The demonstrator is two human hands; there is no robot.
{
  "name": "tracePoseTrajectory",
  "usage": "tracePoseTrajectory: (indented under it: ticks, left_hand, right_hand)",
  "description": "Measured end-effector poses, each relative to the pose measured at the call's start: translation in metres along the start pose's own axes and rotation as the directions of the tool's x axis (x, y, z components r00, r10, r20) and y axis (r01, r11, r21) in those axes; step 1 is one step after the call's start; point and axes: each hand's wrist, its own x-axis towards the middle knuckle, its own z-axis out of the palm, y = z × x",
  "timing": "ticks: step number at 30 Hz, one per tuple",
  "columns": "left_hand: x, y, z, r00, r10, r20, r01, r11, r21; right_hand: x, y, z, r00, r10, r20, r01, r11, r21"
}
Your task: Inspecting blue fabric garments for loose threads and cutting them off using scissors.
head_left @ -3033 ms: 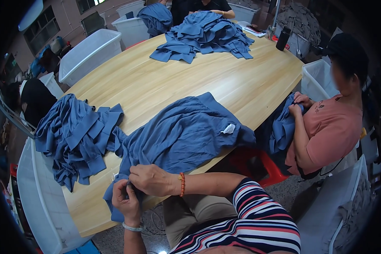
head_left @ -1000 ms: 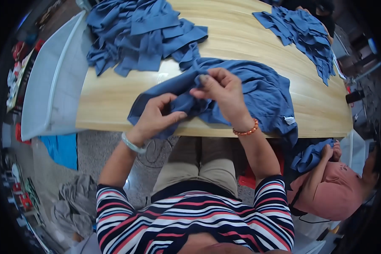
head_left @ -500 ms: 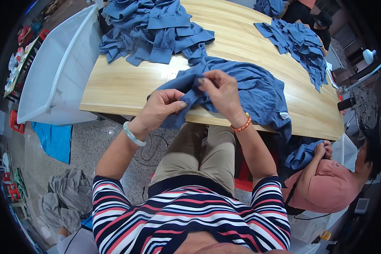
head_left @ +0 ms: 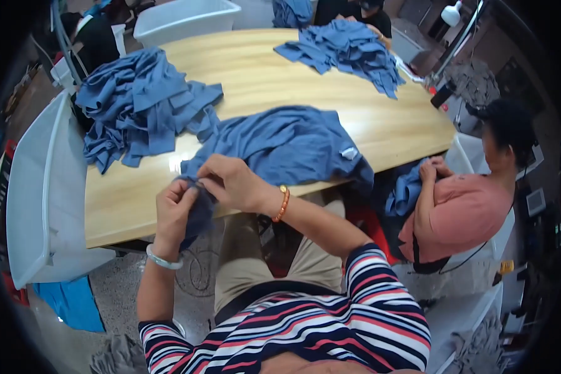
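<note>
- A blue garment (head_left: 280, 146) lies spread over the near edge of the wooden table (head_left: 280, 75), one end hanging off it.
- The left hand (head_left: 174, 209) and right hand (head_left: 230, 182) are closed together, pinching that hanging end just off the table's edge.
- A heap of blue cloth (head_left: 140, 103) sits on the table's left part; another pile (head_left: 346, 47) lies at its far end.
- A white bin (head_left: 37, 193) stands left of the table, its contents hidden; a second white bin (head_left: 184, 15) stands beyond it.
- A seated person in pink (head_left: 461, 206) works blue cloth at the table's right.

White bin (head_left: 43, 206), seated co-worker (head_left: 461, 206)
</note>
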Motion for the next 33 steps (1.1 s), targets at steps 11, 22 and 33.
tracePoseTrajectory:
  ticks: [11, 22, 33]
  left_hand:
    - [0.005, -0.005, 0.012, 0.981, 0.186, -0.057, -0.172, 0.967, 0.189]
    - [0.019, 0.005, 0.014, 0.986, 0.031, 0.163, -0.04, 0.998, 0.053]
    - [0.014, 0.013, 0.022, 0.977, 0.024, 0.212, -0.032, 0.999, 0.032]
  right_hand:
    - [-0.013, 0.017, -0.007, 0.988, -0.153, -0.007, 0.152, 0.985, -0.077]
    - [-0.027, 0.018, -0.031, 0.995, -0.087, -0.055, 0.089, 0.995, 0.041]
    - [-0.034, 0.012, -0.04, 1.0, -0.025, -0.015, 0.026, 0.998, 0.056]
